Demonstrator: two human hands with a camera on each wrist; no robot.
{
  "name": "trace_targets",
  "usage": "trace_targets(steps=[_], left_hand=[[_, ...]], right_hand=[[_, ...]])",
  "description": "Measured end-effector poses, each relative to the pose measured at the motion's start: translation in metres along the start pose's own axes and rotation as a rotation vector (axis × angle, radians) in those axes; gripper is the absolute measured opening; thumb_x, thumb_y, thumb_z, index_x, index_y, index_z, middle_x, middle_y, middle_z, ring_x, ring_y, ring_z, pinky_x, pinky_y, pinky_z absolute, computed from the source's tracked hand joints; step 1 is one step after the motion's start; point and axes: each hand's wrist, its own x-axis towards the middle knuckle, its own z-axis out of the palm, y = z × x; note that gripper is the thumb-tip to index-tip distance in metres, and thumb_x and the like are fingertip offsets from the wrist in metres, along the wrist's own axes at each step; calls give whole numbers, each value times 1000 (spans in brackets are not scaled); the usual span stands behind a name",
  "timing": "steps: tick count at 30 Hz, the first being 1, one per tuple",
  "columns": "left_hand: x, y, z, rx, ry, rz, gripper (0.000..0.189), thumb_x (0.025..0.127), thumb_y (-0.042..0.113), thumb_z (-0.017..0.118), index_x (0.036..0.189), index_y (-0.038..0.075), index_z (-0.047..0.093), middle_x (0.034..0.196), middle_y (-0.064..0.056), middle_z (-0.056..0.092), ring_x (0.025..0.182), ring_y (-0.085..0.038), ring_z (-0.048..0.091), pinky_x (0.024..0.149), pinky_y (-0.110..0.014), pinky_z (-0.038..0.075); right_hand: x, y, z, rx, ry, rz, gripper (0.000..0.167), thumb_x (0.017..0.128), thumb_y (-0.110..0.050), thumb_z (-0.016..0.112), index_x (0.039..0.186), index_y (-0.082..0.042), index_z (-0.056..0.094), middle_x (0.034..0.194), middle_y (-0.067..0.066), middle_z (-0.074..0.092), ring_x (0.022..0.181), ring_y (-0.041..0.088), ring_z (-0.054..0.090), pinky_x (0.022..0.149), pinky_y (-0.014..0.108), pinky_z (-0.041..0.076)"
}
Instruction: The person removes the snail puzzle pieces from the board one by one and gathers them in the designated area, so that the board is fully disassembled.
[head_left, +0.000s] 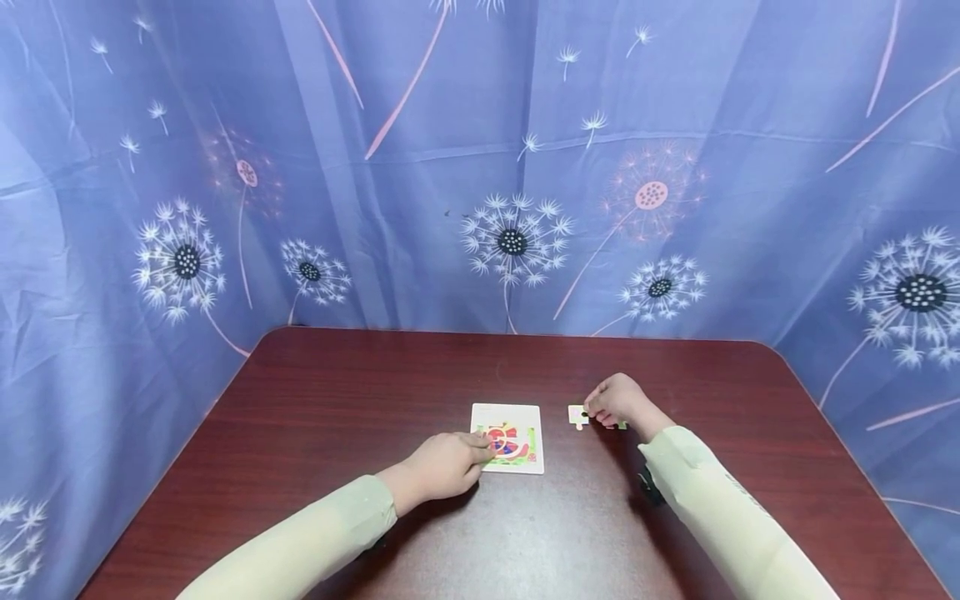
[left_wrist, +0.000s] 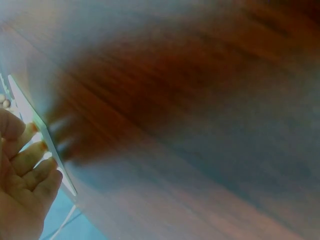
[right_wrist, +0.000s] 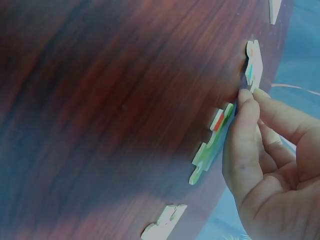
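While the left hand (head_left: 446, 467) rests its extended fingers on the white-bordered rectangular puzzle board (head_left: 521, 412) at lower centre, the right hand (head_left: 621, 400), right of centre, pinches a small pale interlocking puzzle piece (head_left: 576, 415). Just beside it lies a green-and-red piece (right_wrist: 212, 145). Beyond the reddish-brown wood-grain table (head_left: 375, 375), a blue dandelion-print fabric curtain (head_left: 420, 208) fills the upper frame.

Multicoloured puzzle (head_left: 523, 445), maroon table (head_left: 360, 392), dandelion-print curtain (head_left: 420, 217)
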Motion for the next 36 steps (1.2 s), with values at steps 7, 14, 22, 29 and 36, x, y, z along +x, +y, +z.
trace_targets(steps=[7, 14, 22, 29, 36], left_hand=[[-1, 0, 1, -10, 8, 8, 31, 97, 16, 58, 121, 14, 77, 130, -3, 74, 122, -18, 70, 102, -33, 57], [-1, -1, -1, -17, 9, -1, 31, 96, 15, 59, 122, 14, 77, 131, -4, 73, 123, -19, 70, 101, -34, 58], [0, -2, 0, -16, 11, 5, 31, 97, 16, 58, 123, 15, 77, 132, -3, 73, 123, -17, 70, 102, -33, 57], [0, -3, 0, -11, 12, 9, 32, 97, 15, 58, 123, 15, 76, 132, -2, 73, 123, -17, 69, 103, -32, 57], [1, -3, 1, -8, 12, 7, 31, 97, 16, 58, 122, 16, 77, 131, -1, 73, 123, -16, 70, 102, -32, 57]], right_hand=[[2, -1, 3, -27, 18, 15, 18, 83, 9, 60, 95, 18, 70, 59, 1, 59, 52, 8, 54, 52, 22, 53], [4, -4, 2, -54, 19, 24, 19, 84, 8, 60, 97, 17, 70, 63, 3, 62, 55, 9, 57, 55, 23, 56], [6, -5, 2, -59, 30, 37, 20, 82, 7, 60, 95, 16, 72, 59, 1, 59, 52, 8, 55, 53, 22, 54], [7, -4, 3, -90, 35, 30, 20, 81, 8, 58, 92, 14, 73, 56, 0, 56, 50, 8, 52, 51, 21, 51], [10, -4, 3, -111, 24, 43, 17, 83, 7, 59, 91, 12, 74, 57, 0, 58, 50, 8, 52, 51, 21, 52]])
